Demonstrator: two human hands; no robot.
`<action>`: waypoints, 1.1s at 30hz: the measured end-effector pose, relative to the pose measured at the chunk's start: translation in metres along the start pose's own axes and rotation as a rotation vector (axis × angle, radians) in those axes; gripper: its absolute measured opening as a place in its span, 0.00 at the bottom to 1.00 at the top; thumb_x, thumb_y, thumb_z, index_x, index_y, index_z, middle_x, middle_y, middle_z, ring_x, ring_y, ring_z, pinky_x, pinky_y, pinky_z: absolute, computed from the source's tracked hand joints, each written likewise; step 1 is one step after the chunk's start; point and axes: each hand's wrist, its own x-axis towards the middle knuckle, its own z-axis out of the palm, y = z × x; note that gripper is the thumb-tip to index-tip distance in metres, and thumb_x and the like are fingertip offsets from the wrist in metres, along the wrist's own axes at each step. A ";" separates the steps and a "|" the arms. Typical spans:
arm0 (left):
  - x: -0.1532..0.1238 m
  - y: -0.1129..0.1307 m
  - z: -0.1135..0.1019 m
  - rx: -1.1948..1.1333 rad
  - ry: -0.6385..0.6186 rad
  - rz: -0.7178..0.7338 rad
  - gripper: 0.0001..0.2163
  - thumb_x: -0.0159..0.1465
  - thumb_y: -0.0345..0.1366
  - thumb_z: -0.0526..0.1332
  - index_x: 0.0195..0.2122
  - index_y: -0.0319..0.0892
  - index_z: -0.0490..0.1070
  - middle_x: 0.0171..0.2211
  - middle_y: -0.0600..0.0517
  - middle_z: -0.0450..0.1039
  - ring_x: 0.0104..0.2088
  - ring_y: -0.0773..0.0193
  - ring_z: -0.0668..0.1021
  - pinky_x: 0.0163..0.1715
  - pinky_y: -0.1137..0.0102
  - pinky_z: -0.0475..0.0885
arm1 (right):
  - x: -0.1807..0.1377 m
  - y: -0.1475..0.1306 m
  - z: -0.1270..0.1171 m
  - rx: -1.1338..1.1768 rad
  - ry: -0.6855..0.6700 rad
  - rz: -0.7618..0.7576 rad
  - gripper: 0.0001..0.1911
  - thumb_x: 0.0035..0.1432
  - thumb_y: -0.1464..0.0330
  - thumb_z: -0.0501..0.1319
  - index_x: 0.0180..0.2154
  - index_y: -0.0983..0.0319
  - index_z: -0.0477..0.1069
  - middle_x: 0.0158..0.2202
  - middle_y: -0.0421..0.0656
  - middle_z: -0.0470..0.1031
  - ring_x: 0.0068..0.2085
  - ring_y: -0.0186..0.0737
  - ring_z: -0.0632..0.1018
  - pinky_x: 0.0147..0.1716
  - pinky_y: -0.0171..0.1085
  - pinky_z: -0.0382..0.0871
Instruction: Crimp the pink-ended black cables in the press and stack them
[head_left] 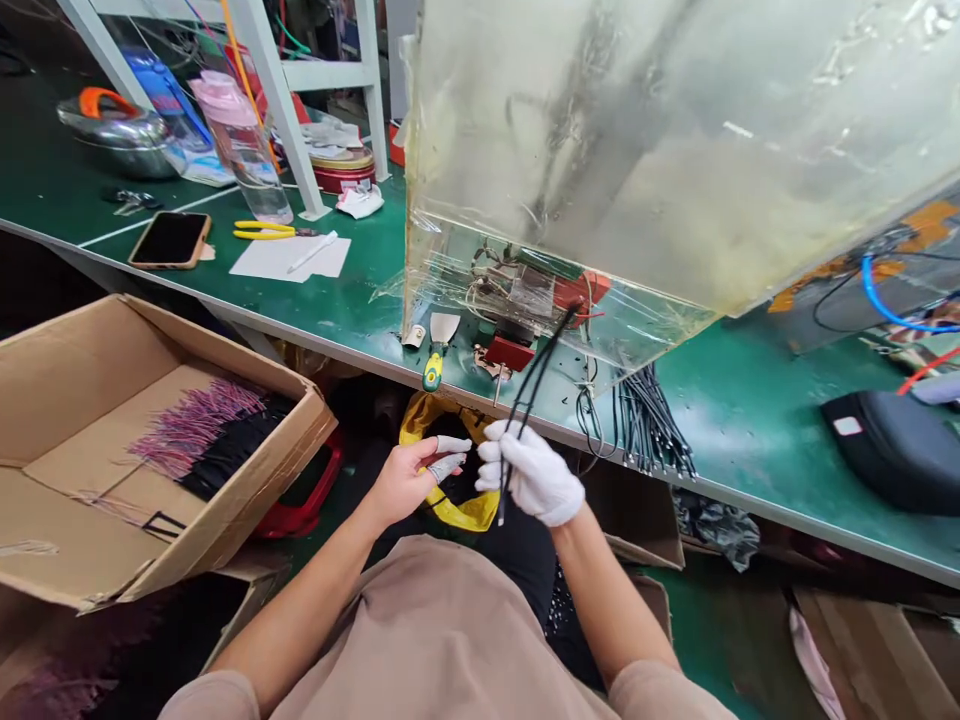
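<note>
My right hand (534, 478), in a white glove, is closed around a few thin black cables (531, 385). They rise above the hand toward the machine, and one end sticks out below it. My left hand (409, 482) wears pale finger covers and is just left of the right hand. Its thumb and fingers stretch forward with a small gap between them, and I see nothing in them. Below both hands is an open yellow bag (469, 515). In front, under a clear plastic guard (645, 310), sits a small machine with a red block (510, 352).
More black cables (651, 420) hang over the bench edge on the right. A scraper (435, 355) lies left of the machine. At left stands a cardboard box (67, 400) of pink-ended wires. Pliers (266, 230), a phone (171, 240) and a bottle (244, 150) are farther back.
</note>
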 end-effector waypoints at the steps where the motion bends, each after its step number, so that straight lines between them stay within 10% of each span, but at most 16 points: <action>1: -0.001 -0.001 -0.004 -0.005 0.023 0.001 0.18 0.57 0.45 0.69 0.44 0.38 0.81 0.41 0.43 0.83 0.39 0.54 0.85 0.41 0.63 0.83 | 0.005 0.013 -0.005 0.026 -0.001 0.066 0.26 0.52 0.57 0.73 0.47 0.60 0.68 0.35 0.42 0.78 0.29 0.37 0.80 0.32 0.44 0.81; 6: -0.002 -0.003 -0.019 -0.015 0.123 -0.021 0.21 0.56 0.47 0.70 0.44 0.37 0.81 0.44 0.42 0.83 0.41 0.53 0.84 0.42 0.62 0.83 | 0.018 0.029 -0.008 0.095 -0.010 0.125 0.26 0.52 0.59 0.74 0.47 0.61 0.67 0.35 0.42 0.77 0.29 0.35 0.78 0.33 0.42 0.80; 12: 0.000 -0.001 -0.018 -0.041 0.118 -0.011 0.20 0.56 0.46 0.71 0.44 0.36 0.81 0.43 0.42 0.83 0.41 0.53 0.84 0.42 0.62 0.83 | 0.055 -0.026 0.015 0.196 -0.129 -0.034 0.18 0.55 0.61 0.72 0.34 0.60 0.63 0.24 0.32 0.64 0.21 0.28 0.67 0.26 0.33 0.72; 17: -0.002 -0.004 -0.020 -0.055 0.147 -0.022 0.19 0.55 0.45 0.72 0.43 0.37 0.81 0.42 0.43 0.83 0.40 0.54 0.85 0.41 0.63 0.83 | 0.083 -0.056 0.015 0.246 0.036 -0.029 0.03 0.66 0.68 0.60 0.39 0.61 0.68 0.31 0.39 0.77 0.27 0.33 0.76 0.33 0.38 0.79; 33: -0.003 -0.006 -0.021 -0.062 0.148 -0.007 0.15 0.57 0.40 0.71 0.43 0.38 0.82 0.42 0.45 0.84 0.37 0.57 0.85 0.39 0.66 0.84 | 0.098 -0.079 0.022 0.411 0.167 0.031 0.15 0.73 0.71 0.45 0.43 0.64 0.70 0.32 0.43 0.80 0.27 0.33 0.79 0.29 0.34 0.79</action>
